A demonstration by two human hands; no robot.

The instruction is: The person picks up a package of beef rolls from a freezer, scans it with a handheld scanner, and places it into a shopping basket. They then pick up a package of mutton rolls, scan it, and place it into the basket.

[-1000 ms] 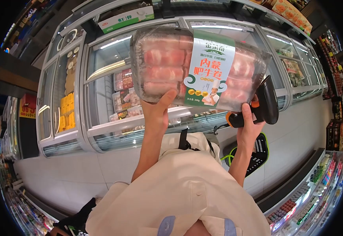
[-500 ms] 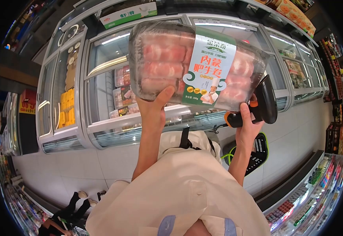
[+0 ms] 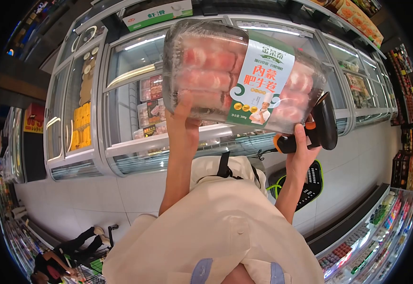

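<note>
Both hands hold up a clear-wrapped pack of beef rolls [image 3: 206, 78], its green-and-white label facing me and its right end tilted down. My left hand [image 3: 183, 116] is closed on the lower left edge, thumb across the front and the other fingers hidden behind. At the lower right corner, my right hand [image 3: 303, 144] presses its thumb against the pack. That same hand is closed around a black-and-orange handheld device [image 3: 324, 123], which sticks out to the right of the pack; its exact kind I cannot tell.
Behind the pack runs a row of glass-topped freezers [image 3: 135, 146] holding packaged meat and yellow packs [image 3: 81, 125]. A black basket with green trim [image 3: 310, 182] is on the floor at right. At lower left is a person [image 3: 50, 262] by a shopping cart [image 3: 97, 262].
The pack has shifted slightly right and up, with both hands still on it. The person at lower left has moved, and more of the cart shows.
</note>
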